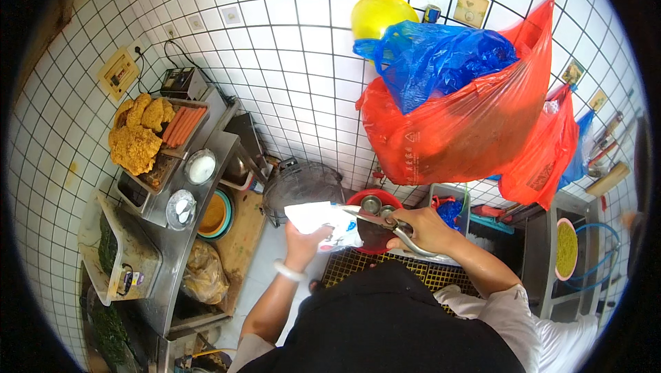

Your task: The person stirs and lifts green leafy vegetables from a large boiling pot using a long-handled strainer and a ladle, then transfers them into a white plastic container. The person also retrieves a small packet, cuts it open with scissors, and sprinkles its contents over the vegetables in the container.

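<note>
My left hand (303,245) grips a white printed plastic packet (343,236), whose upper edge points away from me. In my right hand (426,231) is a pair of metal scissors (395,226), its blades reaching left to the packet's top right side. Whether the blades have cut into the packet cannot be made out. Below both hands stands a red basin (397,200) holding metal bowls (371,203), partly hidden by the packet and my right hand.
On the left, a steel counter (173,249) bears a tray of fried cutlets (135,148), sausages (183,126) and two bowls of white contents (200,167). Large red plastic bags (454,130) hang on the tiled wall ahead. A grey bin (467,202) stands right of the basin.
</note>
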`<state>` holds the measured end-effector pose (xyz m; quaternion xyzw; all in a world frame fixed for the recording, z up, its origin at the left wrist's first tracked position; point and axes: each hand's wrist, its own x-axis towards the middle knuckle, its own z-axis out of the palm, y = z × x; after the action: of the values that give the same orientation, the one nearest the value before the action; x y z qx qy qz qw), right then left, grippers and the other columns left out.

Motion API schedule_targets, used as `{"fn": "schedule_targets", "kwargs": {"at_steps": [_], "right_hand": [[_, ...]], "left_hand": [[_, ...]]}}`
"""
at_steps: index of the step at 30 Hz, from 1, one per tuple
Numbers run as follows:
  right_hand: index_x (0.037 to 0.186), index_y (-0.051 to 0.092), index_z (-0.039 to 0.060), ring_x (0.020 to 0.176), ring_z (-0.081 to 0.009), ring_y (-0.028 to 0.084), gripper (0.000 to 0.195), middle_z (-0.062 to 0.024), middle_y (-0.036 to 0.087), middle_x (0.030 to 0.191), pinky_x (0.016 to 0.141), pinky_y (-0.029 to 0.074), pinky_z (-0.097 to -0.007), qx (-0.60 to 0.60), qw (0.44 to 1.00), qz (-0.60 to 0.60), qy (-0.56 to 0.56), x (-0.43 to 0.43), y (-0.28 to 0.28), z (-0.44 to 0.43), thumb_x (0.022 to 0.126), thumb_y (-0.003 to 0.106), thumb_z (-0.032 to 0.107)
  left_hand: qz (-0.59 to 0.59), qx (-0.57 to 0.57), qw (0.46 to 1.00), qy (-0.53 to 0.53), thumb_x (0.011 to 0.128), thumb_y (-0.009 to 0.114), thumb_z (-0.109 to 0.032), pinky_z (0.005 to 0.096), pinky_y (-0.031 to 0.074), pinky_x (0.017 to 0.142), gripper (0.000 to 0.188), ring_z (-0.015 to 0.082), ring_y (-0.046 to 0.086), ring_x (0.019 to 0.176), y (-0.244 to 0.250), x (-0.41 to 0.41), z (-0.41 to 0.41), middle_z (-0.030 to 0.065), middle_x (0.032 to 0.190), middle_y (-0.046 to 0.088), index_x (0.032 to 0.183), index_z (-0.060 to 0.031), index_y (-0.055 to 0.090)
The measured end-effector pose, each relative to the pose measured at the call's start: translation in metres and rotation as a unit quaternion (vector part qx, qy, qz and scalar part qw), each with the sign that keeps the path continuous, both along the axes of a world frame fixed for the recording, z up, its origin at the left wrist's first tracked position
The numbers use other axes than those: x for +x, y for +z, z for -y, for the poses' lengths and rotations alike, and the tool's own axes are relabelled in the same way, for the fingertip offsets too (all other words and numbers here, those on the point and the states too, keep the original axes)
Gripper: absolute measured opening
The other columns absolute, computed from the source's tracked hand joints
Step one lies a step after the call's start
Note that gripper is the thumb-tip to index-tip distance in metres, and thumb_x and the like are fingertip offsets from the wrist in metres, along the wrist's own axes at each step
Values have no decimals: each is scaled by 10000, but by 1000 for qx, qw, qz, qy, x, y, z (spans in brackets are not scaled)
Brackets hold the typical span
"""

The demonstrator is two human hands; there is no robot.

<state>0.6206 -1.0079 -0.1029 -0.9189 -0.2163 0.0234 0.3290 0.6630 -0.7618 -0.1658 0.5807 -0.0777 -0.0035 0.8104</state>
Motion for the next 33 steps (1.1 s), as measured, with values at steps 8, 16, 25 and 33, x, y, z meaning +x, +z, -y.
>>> {"fn": "schedule_targets", "kwargs": {"at_steps": [8,16,25,33], "right_hand": [[808,527,48,507,-325,540,427,-107,531,535,448,407,-367,-72,992,23,-96,-31,-11,48,683,664,433],[783,538,51,495,-334,533,491,-134,508,511,446,406,-384,-127,970,82,-190,-60,26,101,651,653,510],[849,542,38,606,-354,566,555,-151,563,628,531,442,-423,-207,950,78,-219,-73,62,154,649,620,550],[943,506,53,829,-291,526,395,-103,526,821,722,403,-393,-256,849,395,-240,3,156,208,642,677,245]], "left_hand": [[-38,-47,995,-81,610,619,48,249,473,636,287,131,577,707,-27,13,59,70,808,601,890,39,555],[-8,-19,978,-206,620,608,43,260,475,654,314,142,577,726,-10,25,138,76,831,599,929,50,553],[-62,-95,959,-259,677,576,41,255,456,696,306,137,567,768,1,27,202,65,874,581,978,24,524],[-148,-210,941,-220,751,459,70,334,438,838,379,213,535,942,6,40,189,116,1042,514,1123,20,409]]}}
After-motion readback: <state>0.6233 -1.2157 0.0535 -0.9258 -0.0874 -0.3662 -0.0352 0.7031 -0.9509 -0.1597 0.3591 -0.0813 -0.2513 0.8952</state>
